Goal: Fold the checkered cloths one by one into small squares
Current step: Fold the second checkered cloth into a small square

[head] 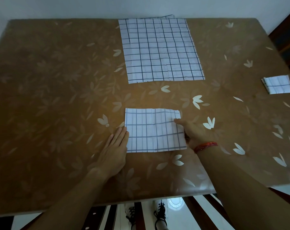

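Part-folded checkered cloth [155, 130]: lower centre of frame, lying flat on the table [58, 80]. It is a rectangle, long axis left–right.

Left hand [115, 146]: flat, fingers extended, grips nothing; fingertips touch the cloth's left edge.

Right hand [189, 131]: at the right edge, thumb on top of the cloth, other fingers apparently under the edge; a pinch seems likely, but I cannot tell.

Judgement: next fold runs along the long axis, right edge over to left.

Unfolded stack [160, 48]: upper centre. Finished square [277, 84]: far right.
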`<state>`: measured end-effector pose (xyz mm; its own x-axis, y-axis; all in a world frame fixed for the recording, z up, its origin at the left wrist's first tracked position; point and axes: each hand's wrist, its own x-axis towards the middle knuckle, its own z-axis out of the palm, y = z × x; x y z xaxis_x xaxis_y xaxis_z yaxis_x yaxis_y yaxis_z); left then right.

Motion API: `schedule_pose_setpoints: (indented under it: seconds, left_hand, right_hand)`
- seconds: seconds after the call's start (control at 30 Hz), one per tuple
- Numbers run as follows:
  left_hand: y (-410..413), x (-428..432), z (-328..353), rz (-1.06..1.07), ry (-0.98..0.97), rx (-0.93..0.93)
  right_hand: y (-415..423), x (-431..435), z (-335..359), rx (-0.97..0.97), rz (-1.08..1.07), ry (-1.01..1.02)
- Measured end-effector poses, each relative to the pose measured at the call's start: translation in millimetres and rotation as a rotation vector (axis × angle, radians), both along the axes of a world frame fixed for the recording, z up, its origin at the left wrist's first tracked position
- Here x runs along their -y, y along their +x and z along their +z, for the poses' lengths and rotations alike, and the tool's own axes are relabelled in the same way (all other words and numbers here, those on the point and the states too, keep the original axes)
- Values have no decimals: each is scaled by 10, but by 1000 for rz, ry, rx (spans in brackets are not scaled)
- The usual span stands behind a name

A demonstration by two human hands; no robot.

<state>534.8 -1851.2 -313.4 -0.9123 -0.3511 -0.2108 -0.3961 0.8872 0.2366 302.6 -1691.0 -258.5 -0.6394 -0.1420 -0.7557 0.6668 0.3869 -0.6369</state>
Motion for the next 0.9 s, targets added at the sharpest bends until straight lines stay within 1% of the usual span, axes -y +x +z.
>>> schedule_pose_setpoints:
  seconds: [0.1, 0.2, 0.3, 0.37, 0.47, 0.6, 0.67, 0.73, 0.83, 0.9]
  left_hand:
    - [-24, 3, 25, 27, 28, -27]
    - [-70, -25, 80, 42, 45, -81]
    - [-130, -101, 146, 53, 82, -162]
    - [-168, -178, 178, 35, 96, -207]
    - [-229, -323, 208, 1, 137, -249]
    - [-266, -474, 159, 10, 165, -260]
    - [-266, -497, 118, 43, 180, -264]
    - [-262, -497, 71, 55, 150, -273]
    - [-244, -494, 44, 50, 103, -270]
    - [-218, -491, 51, 46, 91, -292]
  right_hand:
    - [0, -27, 15, -18, 21, 29]
    - [29, -72, 19, -67, -6, 41]
    - [78, -140, -13, -113, -137, 17]
    - [147, -189, -51, -100, -233, -11]
    - [281, -237, -106, -34, -266, -74]
    - [542, -268, -26, 83, -163, -182]
    - [658, -294, 61, 97, -54, -226]
    - [725, -337, 134, 101, 75, -259]
    - [760, -453, 166, 41, 291, -323]
    - [757, -555, 112, -57, 394, -324]
